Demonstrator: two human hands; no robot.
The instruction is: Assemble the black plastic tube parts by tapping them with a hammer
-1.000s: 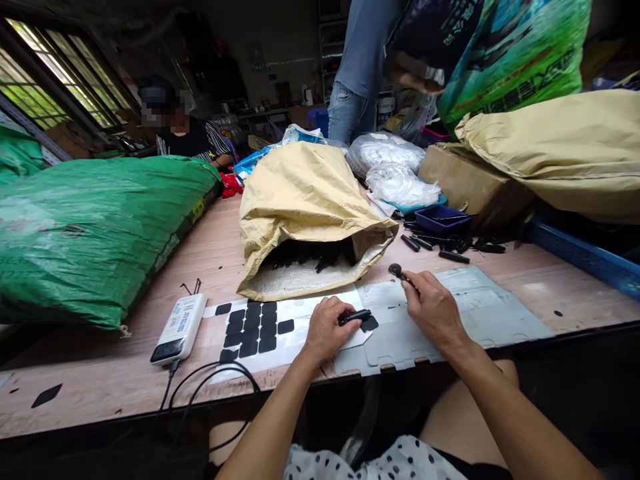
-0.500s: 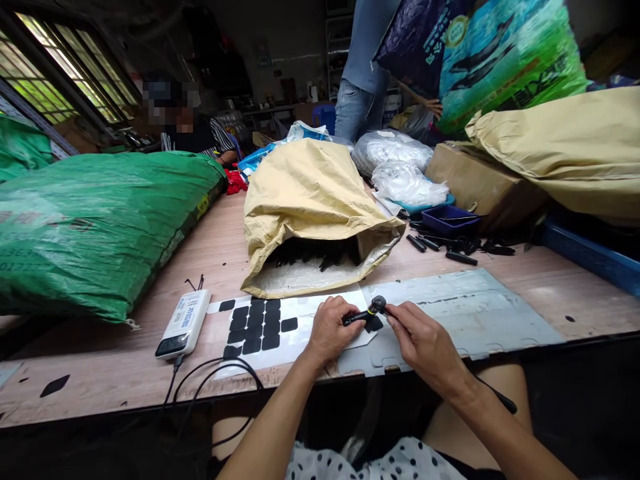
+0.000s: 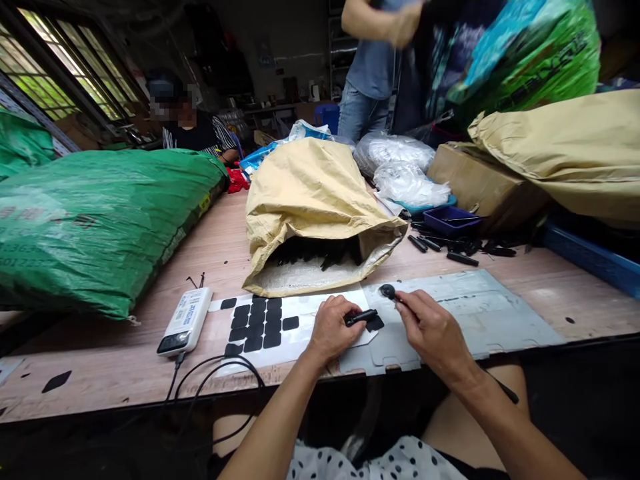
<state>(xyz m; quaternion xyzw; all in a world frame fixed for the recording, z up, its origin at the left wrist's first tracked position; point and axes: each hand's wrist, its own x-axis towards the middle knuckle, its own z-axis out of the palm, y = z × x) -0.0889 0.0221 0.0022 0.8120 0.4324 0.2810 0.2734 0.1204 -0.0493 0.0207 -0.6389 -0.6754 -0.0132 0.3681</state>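
Observation:
My left hand point(image 3: 334, 328) is closed around a short black tube-shaped part point(image 3: 364, 317), which points to the right above the sheet. My right hand point(image 3: 434, 333) pinches a small black piece with a round head point(image 3: 387, 291) between thumb and fingertips. The two black parts are apart, and the exact kind of each is unclear. Beneath the tube lies a black rounded square point(image 3: 375, 324). A white sheet point(image 3: 307, 347) with several black rounded squares point(image 3: 257, 325) is left of my left hand. Under my right hand is a grey board point(image 3: 450, 307).
An open tan sack point(image 3: 310, 187) with black parts inside faces me. To the left are a green sack point(image 3: 100, 220) and a white power bank point(image 3: 186, 320) with a cable. Loose black parts point(image 3: 463, 258) and a purple tray point(image 3: 453, 219) lie right. People point(image 3: 373, 73) are behind the table.
The round-headed piece has come away from the tube's end, moving up slightly with my right hand. My left hand stays put. Behind, a standing person has shifted with the large bags.

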